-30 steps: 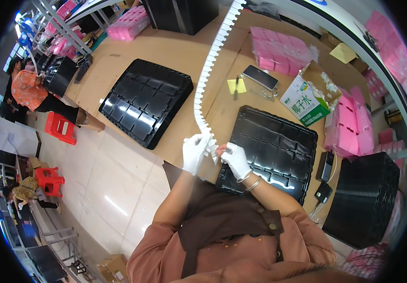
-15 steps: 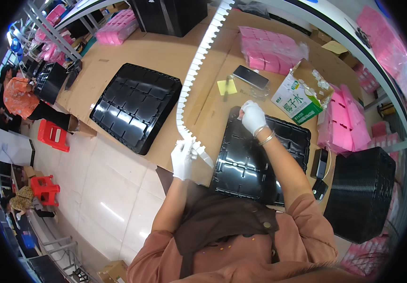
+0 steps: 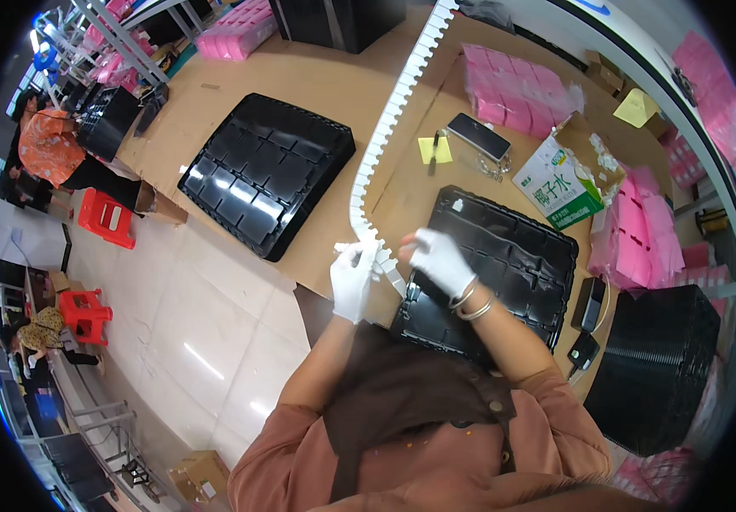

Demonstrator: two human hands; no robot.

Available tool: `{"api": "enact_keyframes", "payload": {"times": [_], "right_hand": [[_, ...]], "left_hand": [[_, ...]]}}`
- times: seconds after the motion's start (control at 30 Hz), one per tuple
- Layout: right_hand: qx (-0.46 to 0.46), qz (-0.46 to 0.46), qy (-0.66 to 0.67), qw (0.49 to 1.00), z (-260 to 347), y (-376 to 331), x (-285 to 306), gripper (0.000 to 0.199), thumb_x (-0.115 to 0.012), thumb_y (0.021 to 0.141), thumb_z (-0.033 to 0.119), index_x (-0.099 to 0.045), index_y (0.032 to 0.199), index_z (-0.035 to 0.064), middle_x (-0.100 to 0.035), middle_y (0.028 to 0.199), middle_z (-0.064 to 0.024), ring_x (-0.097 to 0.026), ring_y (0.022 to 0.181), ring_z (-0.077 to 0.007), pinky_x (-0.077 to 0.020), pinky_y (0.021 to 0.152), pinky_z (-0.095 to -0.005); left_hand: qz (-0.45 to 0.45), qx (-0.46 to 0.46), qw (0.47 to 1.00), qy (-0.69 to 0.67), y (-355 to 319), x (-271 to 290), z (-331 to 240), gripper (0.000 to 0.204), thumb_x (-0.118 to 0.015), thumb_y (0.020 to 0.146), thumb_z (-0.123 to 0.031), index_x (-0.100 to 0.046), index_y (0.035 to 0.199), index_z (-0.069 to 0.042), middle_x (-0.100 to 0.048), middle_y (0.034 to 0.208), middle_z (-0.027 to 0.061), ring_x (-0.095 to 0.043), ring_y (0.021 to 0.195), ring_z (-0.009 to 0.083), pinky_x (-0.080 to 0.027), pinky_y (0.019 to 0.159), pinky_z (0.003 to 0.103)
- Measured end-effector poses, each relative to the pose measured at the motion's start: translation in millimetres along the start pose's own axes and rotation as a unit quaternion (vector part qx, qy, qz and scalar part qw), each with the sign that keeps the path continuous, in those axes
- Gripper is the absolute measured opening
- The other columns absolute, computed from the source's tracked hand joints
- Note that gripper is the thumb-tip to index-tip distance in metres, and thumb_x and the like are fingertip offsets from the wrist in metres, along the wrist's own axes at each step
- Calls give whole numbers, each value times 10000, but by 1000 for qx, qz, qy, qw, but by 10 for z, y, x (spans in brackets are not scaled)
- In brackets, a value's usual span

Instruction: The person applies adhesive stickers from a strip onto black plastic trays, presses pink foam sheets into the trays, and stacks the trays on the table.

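My left hand (image 3: 353, 282), in a white glove, is closed on the lower part of a long white notched strip (image 3: 374, 154), which runs up the table and bends near the hand. My right hand (image 3: 443, 264), gloved with bare fingertips and wearing bracelets, hovers over the left side of a black plastic tray (image 3: 513, 264). Its fingers are slightly apart, near the strip's end, with nothing seen in them. A small white piece (image 3: 458, 205) lies at the tray's far left corner.
Farther left sits another black tray (image 3: 270, 162). Beyond the near tray are a yellow note pad (image 3: 442, 156), a phone (image 3: 479, 135), an open carton (image 3: 560, 183) and pink packs (image 3: 517, 90). Stacked black trays (image 3: 658, 367) stand at right. A co-worker (image 3: 52, 145) is far left.
My right hand has left the tray's far left corner and come toward my left hand and the strip. A small white piece now shows at that corner. The view has shifted slightly.
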State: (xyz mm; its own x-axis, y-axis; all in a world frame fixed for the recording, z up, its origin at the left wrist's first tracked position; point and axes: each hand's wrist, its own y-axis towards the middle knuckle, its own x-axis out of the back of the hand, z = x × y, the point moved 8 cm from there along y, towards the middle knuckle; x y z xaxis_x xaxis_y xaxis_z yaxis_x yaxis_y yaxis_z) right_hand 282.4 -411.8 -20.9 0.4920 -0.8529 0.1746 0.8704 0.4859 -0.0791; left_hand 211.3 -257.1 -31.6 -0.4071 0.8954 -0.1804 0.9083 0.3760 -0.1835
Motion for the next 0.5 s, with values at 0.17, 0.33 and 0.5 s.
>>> {"api": "enact_keyframes", "payload": {"times": [0.17,0.33,0.5], "right_hand": [[-57,-5,112,992,-114,-215,-241,170,-683,847,153,-664,860,-15,-638,748,-11,-560,694,-69,-454,619,-240],[1,-79,30,996,-31,-305,-143,121,-699,791,98,-658,835,-7,-620,762,-60,-575,681,-141,-462,656,-266],[73,-99,9,992,253,-508,-21,85,-681,692,9,-638,765,15,-579,899,-88,-579,836,-234,-464,750,-302]], "left_hand": [[-24,7,999,32,-61,-51,-6,173,-611,922,-139,-665,958,22,-628,769,25,-561,592,52,-445,516,188],[-15,1,999,39,-134,-106,-5,190,-590,939,-172,-657,971,3,-621,732,14,-536,589,48,-411,511,194],[-39,152,949,-272,-132,-98,238,126,-604,928,-134,-636,984,-27,-609,793,18,-496,597,49,-357,497,175]]}}
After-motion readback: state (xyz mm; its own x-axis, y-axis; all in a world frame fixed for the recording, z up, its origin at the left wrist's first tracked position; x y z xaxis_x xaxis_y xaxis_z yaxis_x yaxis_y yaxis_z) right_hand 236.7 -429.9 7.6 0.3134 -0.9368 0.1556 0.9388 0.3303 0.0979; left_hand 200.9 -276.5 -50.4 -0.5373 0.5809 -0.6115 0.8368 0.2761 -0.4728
